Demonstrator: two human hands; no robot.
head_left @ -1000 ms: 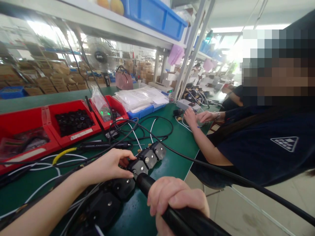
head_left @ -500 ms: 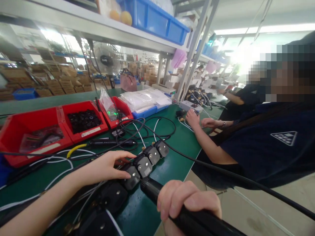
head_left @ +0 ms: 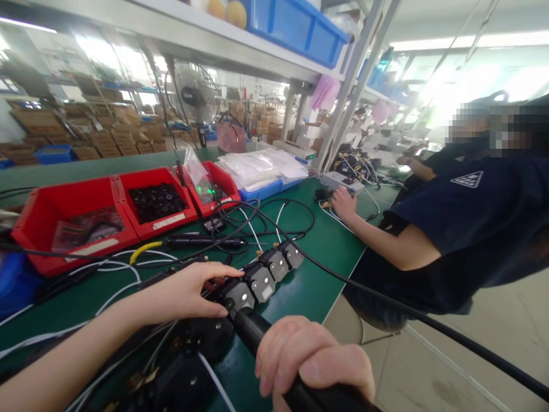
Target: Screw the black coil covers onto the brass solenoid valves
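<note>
A row of black boxy housings (head_left: 261, 283) with screws in their faces runs along the green bench. My left hand (head_left: 193, 289) is closed around the near part of the row, thumb in front and fingers behind one black housing (head_left: 238, 296). In my right hand (head_left: 317, 357) is a black electric screwdriver (head_left: 253, 331), fingers wrapped round its body. Its nose meets the lower front corner of that housing; the bit is hidden. Nearer me lie more black housings (head_left: 184, 372) with white cables, partly under my left forearm.
Behind stand red bins (head_left: 156, 203), one holding small black parts. A second pen-like black tool (head_left: 206, 242) lies before them. Black cable (head_left: 326, 273) crosses the bench. Plastic-wrapped papers (head_left: 261, 166) sit at the back. A co-worker's hand (head_left: 343, 205) is at the right.
The screwdriver's nose has moved left, from beside the housings onto the corner of the one under my left hand. The view has shifted slightly. The co-worker has leaned, and one of their hands is now hidden.
</note>
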